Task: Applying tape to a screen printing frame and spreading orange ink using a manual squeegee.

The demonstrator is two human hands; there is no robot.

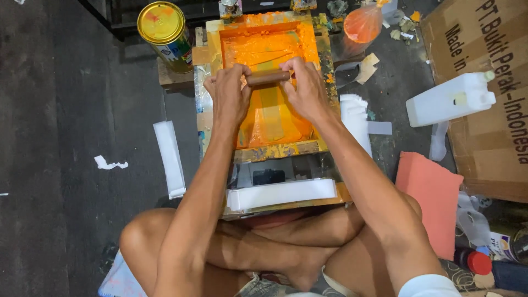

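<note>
Orange ink point(258, 49) coats the mesh of a wooden screen-printing frame point(214, 33) that lies flat in front of a person sitting cross-legged on a dark floor point(60, 137). Both hands grip a brown wooden squeegee handle point(268, 77), which lies crosswise over the middle of the screen. The left hand point(226, 94) is wrapped shut around its left end, and the right hand point(307, 88) is closed around its right end, the fingers curled over the top. Below the handle, the near part of the screen shows a paler, yellower smear of ink. At the near edge of the frame, just above the person's shins, lies a stack of long white strips point(281, 193). A second white strip point(169, 158) rests on the floor to the left of the frame, and a pile of white pieces point(355, 113) sits just beside its right edge. A gold-lidded tin can point(164, 33) stands at the far left corner. To the right are a white plastic jug point(451, 98) lying on its side, a cardboard box point(489, 110) and a salmon-pink sheet point(432, 198).
</note>
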